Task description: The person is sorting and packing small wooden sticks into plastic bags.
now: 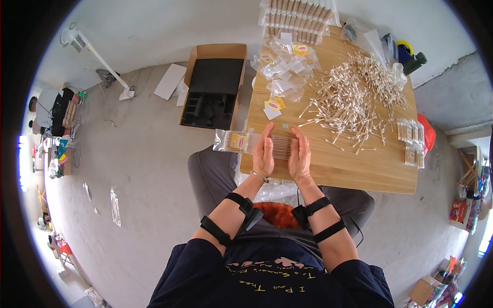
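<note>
A row of cotton swabs [282, 148] lies near the front left edge of the wooden table, squeezed at its two ends between my hands. My left hand [264, 152] presses one end with its fingers held together. At the opposite end, my right hand [300, 155] mirrors it. Just left of my left hand is a clear bag of swabs [229, 141] with a yellow card inside, partly past the table edge. Beyond my fingers lie small yellow and white cards [274, 107]. A large heap of loose swabs [345, 100] spreads over the table to the right.
Filled swab packs [298, 20] are stacked at the table's far end, before empty clear bags [285, 66]. More packs [411, 142] sit at the right edge of the table [370, 174]. Tape rolls [405, 47] stand far right. An open cardboard box [214, 84] rests on the floor, left.
</note>
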Demonstrator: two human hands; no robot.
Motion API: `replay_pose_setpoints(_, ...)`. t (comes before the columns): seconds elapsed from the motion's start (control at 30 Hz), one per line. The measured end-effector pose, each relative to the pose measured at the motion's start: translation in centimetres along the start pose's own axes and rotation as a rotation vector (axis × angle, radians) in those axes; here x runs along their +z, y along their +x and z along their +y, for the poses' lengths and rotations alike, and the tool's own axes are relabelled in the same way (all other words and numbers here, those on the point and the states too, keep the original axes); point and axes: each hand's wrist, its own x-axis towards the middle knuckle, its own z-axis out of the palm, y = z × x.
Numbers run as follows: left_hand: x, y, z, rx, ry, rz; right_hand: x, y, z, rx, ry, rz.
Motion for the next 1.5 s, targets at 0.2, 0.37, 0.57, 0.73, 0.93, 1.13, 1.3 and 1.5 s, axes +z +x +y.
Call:
replay_pose_setpoints(0.2, 0.2, 0.0, 0.1, 0.034, -0.008, -0.011, -0.2, 0.0, 0.8, -0.200, -0.245, -0.149)
replay_pose_setpoints(0.37, 0.1, -0.1, -0.1, 0.011, -0.040, 0.000, -0.4, -0.1, 0.5, -0.174, -0.219, -0.156)
replay_pose_setpoints(0.57, 0.0, -0.1, -0.3, -0.008, -0.065, -0.002, -1.3, -2.4, 0.4, -0.089, -0.586, -0.285)
replay_pose_setpoints(0.73, -0.1, 0.0, -0.1, -0.040, -0.076, -0.031, -0.3, -3.1, -0.5, -0.117, -0.767, -0.429)
replay_pose_setpoints(0.93, -0.1, 0.1, -0.1, -0.072, -0.113, -0.024, -0.2, -3.2, -0.7, -0.159, -0.847, -0.437)
replay_pose_setpoints(1.13, -1.3, 0.4, 0.7, -0.176, -0.160, -0.039, -0.4, -3.1, -1.0, -0.165, -0.826, -0.435)
replay_pose_setpoints(1.3, -3.4, -3.2, 1.8, 0.140, 0.524, -0.187, 0.0, -3.0, -1.0, -0.128, -0.874, -0.453)
replay_pose_setpoints(1.5, -3.5, -5.9, 3.0, 0.273, 0.970, -0.334, -0.1, -3.0, -1.1, -0.088, -0.940, -0.498)
